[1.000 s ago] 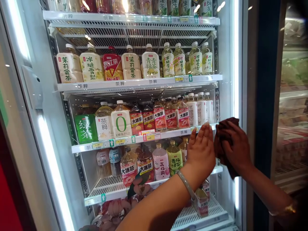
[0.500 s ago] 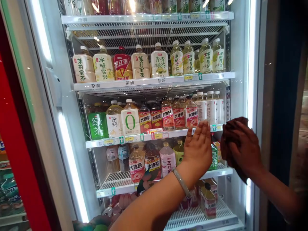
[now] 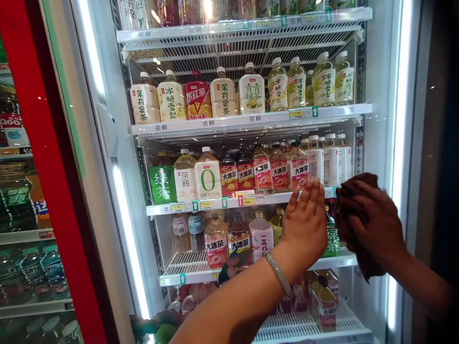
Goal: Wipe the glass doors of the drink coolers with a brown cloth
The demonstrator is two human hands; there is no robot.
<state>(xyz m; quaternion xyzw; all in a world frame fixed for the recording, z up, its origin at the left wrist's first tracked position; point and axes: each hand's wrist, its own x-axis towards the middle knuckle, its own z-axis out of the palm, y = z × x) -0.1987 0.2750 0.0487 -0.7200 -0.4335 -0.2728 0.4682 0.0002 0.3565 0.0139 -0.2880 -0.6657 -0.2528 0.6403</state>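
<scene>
My left hand (image 3: pixel 306 224) lies against the glass door of a drinks cooler, fingers stretched out and pointing up. A pale bangle (image 3: pixel 278 275) circles that wrist. To the right, my right hand (image 3: pixel 378 227) presses a crumpled dark brown cloth (image 3: pixel 358 205) near the right side of the glass. Its fingers are bent over the cloth, and part of the cloth hangs below the palm. Behind the glass, a green-labelled bottle (image 3: pixel 332 239) shows between the two hands, partly hidden.
Bottled drinks line several white shelves (image 3: pixel 251 119) behind the glass. Bright light strips run down the left (image 3: pixel 131 239) and right (image 3: pixel 398 143) sides. A red upright panel (image 3: pixel 46 143) separates another shelf of bottles (image 3: pixel 32 267) at far left. Reflections show on the glass.
The view has shifted left, so the cooler appears further right and more of the neighbouring shelves shows. Both hands keep nearly the same pose, the cloth still in my right hand.
</scene>
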